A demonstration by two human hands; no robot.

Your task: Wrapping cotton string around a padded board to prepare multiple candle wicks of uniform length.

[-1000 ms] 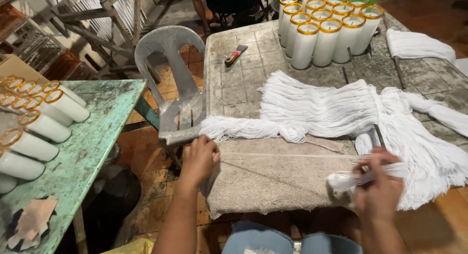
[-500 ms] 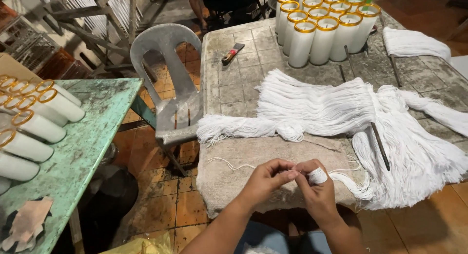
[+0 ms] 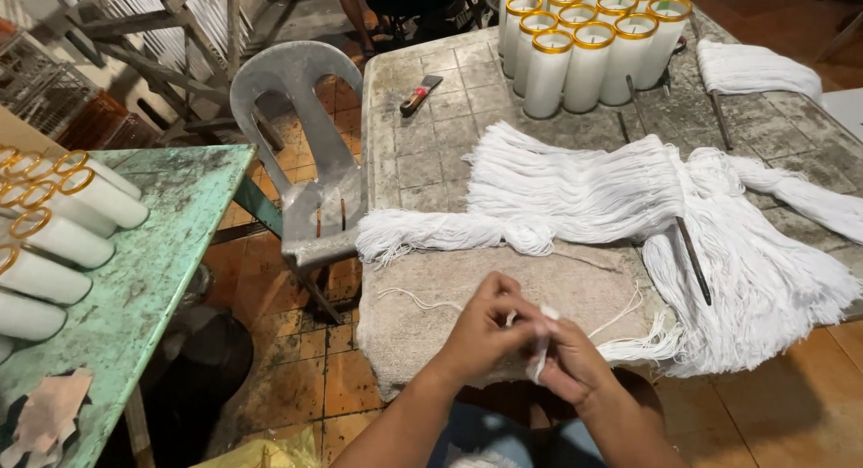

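wick (image 3: pixel 542 353): short white string piece, pinched upright between both hands at the worktop's near edge | loose strand (image 3: pixel 422 299): thin, white, curved flat on the bare grey worktop left of the hands | wick bundle (image 3: pixel 620 191): white strings, spread flat, fanned out mid-worktop

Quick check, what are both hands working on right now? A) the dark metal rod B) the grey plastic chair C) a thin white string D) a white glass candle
C: the left hand and right hand meet over the table's near edge, pinching a thin white string between their fingers; the candles, chair and rod lie untouched.
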